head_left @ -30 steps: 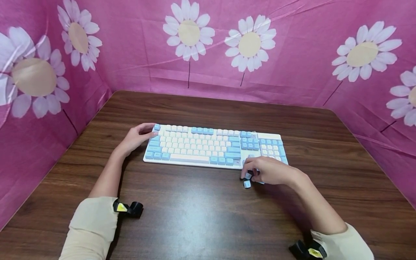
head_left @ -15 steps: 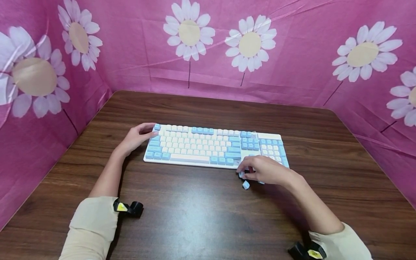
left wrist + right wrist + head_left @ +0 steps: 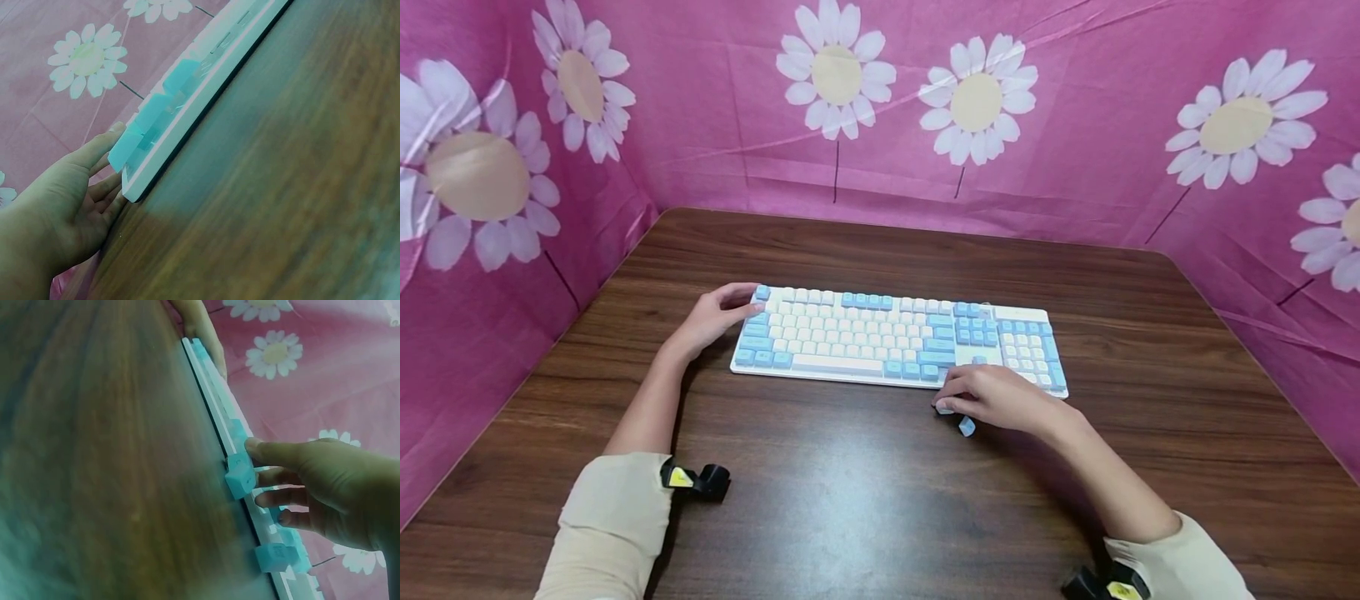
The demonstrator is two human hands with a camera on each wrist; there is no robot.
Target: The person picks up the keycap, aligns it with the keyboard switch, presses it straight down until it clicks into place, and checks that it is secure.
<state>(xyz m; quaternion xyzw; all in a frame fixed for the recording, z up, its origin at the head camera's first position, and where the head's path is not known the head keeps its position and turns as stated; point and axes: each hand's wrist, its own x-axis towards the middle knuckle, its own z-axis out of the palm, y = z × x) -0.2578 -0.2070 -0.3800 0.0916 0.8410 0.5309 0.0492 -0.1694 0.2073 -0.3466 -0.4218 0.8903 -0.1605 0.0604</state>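
A white keyboard point(image 3: 835, 340) with white and light-blue keys lies on the table. My left hand point(image 3: 709, 318) holds its left end, thumb on top at the corner key and fingers against the side, as the left wrist view shows. My right hand point(image 3: 1000, 398) is at the front edge, right of centre. Its thumb and fingertips pinch a light-blue keycap point(image 3: 240, 476), mostly covered by the fingers in the head view. A second loose blue keycap point(image 3: 967, 427) lies tilted on the table just below that hand. Another blue keycap point(image 3: 275, 557) shows in the right wrist view.
The brown wooden table point(image 3: 820, 500) extends around the keyboard on all sides. A pink cloth point(image 3: 895, 175) with white daisies stands behind it and at both sides. Black wrist cameras point(image 3: 700, 482) sit at both sleeve cuffs.
My right hand has moved left along the keyboard's front edge, with the keycap at its fingertips. The loose keycap below has turned and shifted slightly. My left hand stays where it was.
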